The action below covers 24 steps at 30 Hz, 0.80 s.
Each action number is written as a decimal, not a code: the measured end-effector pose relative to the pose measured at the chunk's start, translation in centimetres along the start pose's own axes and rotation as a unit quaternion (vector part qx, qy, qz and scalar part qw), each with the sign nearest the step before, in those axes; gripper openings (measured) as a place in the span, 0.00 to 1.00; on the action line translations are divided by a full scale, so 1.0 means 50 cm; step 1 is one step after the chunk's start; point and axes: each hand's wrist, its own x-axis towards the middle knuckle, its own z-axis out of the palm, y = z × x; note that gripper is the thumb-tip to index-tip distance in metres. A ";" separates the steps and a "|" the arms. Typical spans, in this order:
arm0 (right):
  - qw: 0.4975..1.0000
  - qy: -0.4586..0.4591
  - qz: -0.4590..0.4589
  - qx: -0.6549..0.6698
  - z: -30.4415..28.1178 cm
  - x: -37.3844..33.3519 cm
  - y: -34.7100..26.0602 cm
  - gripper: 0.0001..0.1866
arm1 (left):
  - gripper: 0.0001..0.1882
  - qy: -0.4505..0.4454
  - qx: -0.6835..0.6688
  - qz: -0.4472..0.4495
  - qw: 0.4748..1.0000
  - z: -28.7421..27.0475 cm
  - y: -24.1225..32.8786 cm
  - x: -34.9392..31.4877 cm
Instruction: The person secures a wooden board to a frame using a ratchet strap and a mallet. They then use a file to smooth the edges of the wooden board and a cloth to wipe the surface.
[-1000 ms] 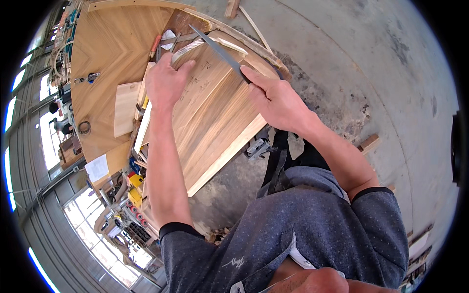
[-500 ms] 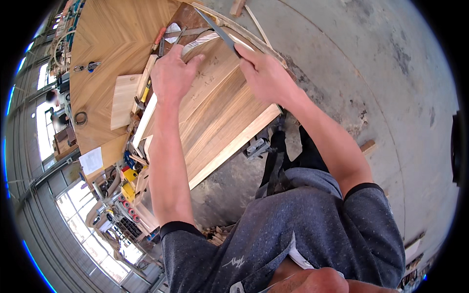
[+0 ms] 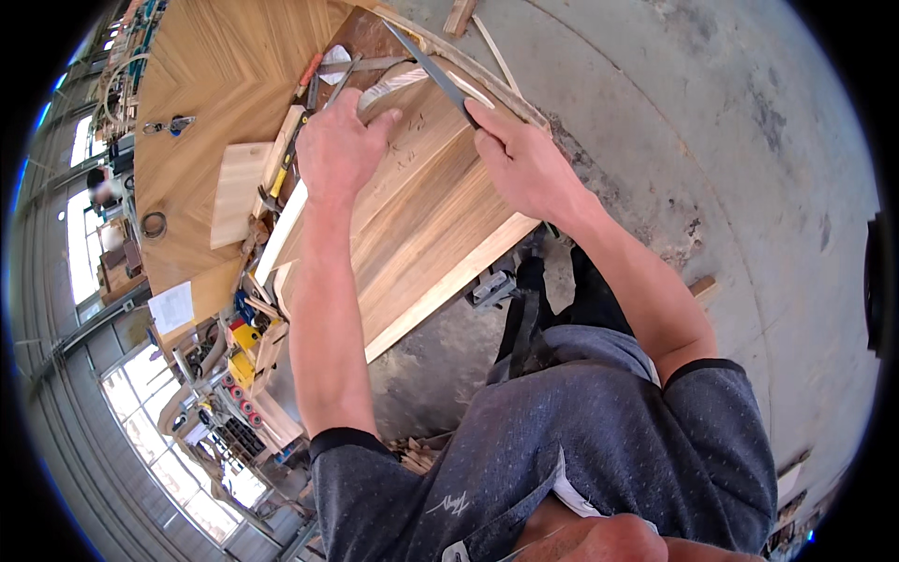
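Note:
My right hand (image 3: 529, 164) is closed round the near end of a long, tapering grey metal file (image 3: 433, 75). The file points away to the far left, above the curved far end of a wooden panel (image 3: 421, 206). My left hand (image 3: 342, 145) grips that panel at its far left corner, thumb lying over the top and fingers bent over the edge, their tips hidden. Just beyond the thumb runs a pale curved edge strip (image 3: 391, 84). Small dark pencil marks show on the panel's face.
Left of the panel, a hammer (image 3: 279, 178) and an orange-handled tool (image 3: 307, 75) lie beside a larger herringbone wooden board (image 3: 220, 84). A thin loose board (image 3: 239, 192) rests on it. A metal clamp (image 3: 492, 286) sits under the near edge. Wood offcuts (image 3: 459, 17) lie on the concrete floor.
My right hand has moved slightly right and nearer, drawing the file with it. The left hand has shifted a little right and stays on the panel's edge.

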 end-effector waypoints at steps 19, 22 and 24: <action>0.989 -0.073 0.111 0.065 -0.028 0.057 0.006 0.26 | 0.25 -0.041 -0.006 -0.036 0.998 -0.022 0.022 0.014; 0.982 -0.081 0.135 0.103 -0.051 0.075 -0.021 0.26 | 0.25 -0.026 -0.006 -0.024 0.999 -0.018 0.018 0.003; 0.983 -0.048 0.133 0.117 -0.050 0.062 -0.004 0.26 | 0.26 -0.016 -0.013 -0.019 1.000 -0.010 0.007 0.006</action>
